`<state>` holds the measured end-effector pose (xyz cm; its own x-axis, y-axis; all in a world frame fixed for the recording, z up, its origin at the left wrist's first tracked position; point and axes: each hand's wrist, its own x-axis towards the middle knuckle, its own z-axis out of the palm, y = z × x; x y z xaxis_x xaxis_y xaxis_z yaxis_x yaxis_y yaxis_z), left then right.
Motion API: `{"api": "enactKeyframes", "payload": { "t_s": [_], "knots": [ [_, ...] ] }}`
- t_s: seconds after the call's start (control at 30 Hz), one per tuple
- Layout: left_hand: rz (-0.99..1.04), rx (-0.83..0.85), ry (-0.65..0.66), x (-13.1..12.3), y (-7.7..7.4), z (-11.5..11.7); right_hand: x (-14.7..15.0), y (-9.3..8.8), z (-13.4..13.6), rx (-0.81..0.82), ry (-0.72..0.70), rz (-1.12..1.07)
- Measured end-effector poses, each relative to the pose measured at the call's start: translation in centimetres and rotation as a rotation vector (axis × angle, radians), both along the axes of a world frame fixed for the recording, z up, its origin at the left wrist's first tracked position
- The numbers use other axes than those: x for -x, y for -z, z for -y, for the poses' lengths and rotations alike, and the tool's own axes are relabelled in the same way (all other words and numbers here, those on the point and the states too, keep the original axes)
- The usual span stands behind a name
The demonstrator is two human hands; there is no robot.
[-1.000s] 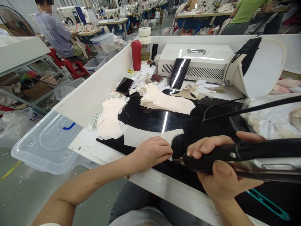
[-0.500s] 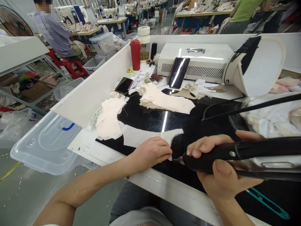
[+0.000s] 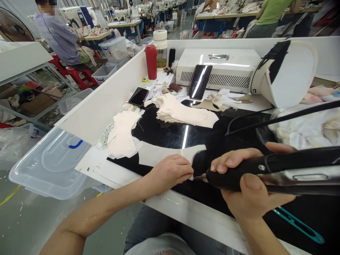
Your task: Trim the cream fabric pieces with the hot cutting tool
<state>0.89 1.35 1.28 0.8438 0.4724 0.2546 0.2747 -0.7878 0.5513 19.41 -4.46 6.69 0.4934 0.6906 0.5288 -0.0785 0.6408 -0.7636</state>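
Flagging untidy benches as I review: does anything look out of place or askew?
Only clutter: tangled cord bunched beside the left fabric pile, and scraps strewn before the white box. No spill shows.

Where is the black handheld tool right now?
In the head view, the black tool is at right, gripped in the right hand and pointing toward the left hand.

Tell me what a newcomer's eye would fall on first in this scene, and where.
Probably the bulky black tool in the right hand, its tip near the pale fabric piece under the left hand. Next, the bright red tumbler at the back left of the white table, and the large white cone at its back right.
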Motion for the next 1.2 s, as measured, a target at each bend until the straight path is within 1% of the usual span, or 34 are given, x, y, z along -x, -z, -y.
{"api": "enactKeyframes", "payload": {
  "t_s": [0.17,0.4,0.53,0.63,0.73,0.83,0.93,1.03,1.1,1.2],
  "knots": [
    [0.019,0.004,0.001,0.0,0.0,0.0,0.2,0.1,0.1,-0.012,-0.014,0.016],
    [0.002,0.028,-0.004,0.1,-0.1,0.0,0.0,0.7,0.3,0.031,0.018,0.089],
    [0.027,0.024,0.001,0.1,0.1,-0.1,0.1,0.4,0.2,0.026,0.030,0.055],
    [0.054,0.012,0.009,0.2,0.1,0.0,0.2,0.3,0.1,0.005,0.009,0.037],
    [0.032,0.026,0.006,0.1,0.1,0.0,0.1,0.5,0.1,-0.007,-0.020,0.057],
    [0.036,0.059,0.001,0.1,0.0,-0.1,0.1,0.8,0.2,0.013,0.002,0.080],
    [0.129,0.086,-0.031,0.5,-0.1,-0.2,0.0,1.0,0.3,0.015,0.002,0.089],
    [0.201,0.066,-0.094,1.3,-0.3,-0.4,0.0,1.1,0.5,-0.005,-0.031,0.080],
    [0.199,0.056,-0.117,1.8,-0.4,-0.4,0.1,1.1,0.8,-0.002,-0.047,0.074],
    [0.143,0.042,-0.097,2.5,-0.5,-0.1,0.3,1.0,1.4,0.016,-0.069,0.069]
  ]
}}
